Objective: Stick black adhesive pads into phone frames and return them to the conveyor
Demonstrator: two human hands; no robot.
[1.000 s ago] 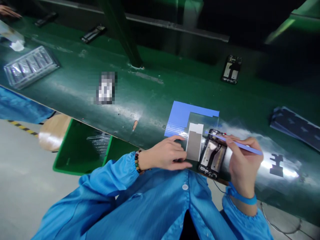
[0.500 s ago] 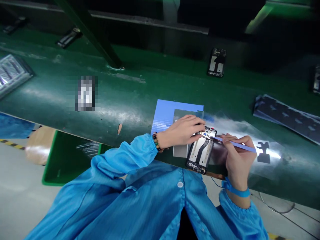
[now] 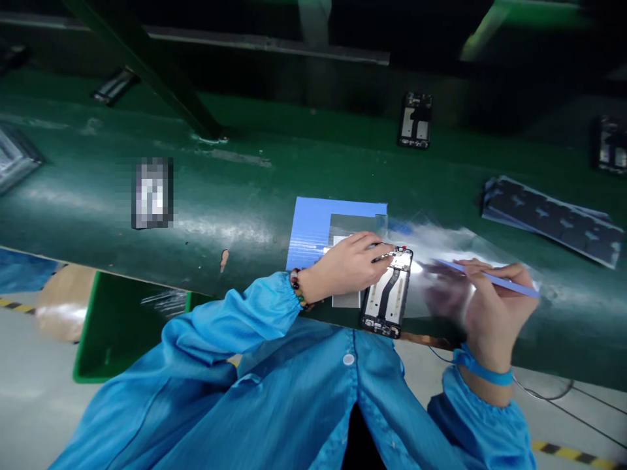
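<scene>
Fingers of the right hand (image 3: 497, 313) pinch a slim blue tool (image 3: 512, 284) much like a pen, its tip aimed at the phone frame (image 3: 385, 299) but apart from it; those of the left hand (image 3: 350, 264) rest on the frame's upper end – likely steadying it, though I cannot tell whether they grip anything. The frame lies at the near edge of the bench (image 3: 255, 189), presumably for close work, with a blue sheet (image 3: 308, 225) beyond the left hand and patterned dark sheets (image 3: 548, 215) farther right.

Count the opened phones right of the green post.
3: near phone at the left hand, far phone beyond it, edge phone by the right border. More may be hidden.
</scene>
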